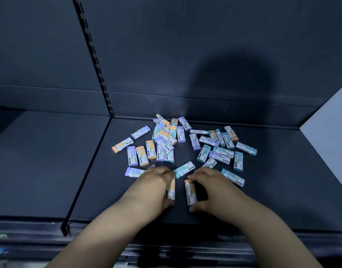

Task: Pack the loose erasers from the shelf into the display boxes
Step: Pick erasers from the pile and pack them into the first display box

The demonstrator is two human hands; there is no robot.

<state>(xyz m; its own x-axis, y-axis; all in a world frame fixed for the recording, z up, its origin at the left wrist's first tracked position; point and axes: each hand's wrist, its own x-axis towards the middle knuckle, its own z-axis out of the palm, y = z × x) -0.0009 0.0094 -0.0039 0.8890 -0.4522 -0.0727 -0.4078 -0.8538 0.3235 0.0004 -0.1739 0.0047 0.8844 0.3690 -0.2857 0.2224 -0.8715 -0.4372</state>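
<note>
Currently, near the shelf's front edge, the left hand curls its fingers round an eraser and the right hand pinches a second eraser end to end; advisable to stack same-facing handfuls from the heap of erasers behind, no display box being in view.

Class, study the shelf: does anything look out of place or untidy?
Yes. The erasers lie scattered across the shelf, some heaped, pointing every way, not boxed. The left hand and right hand each grip one. No display box shows.
</note>
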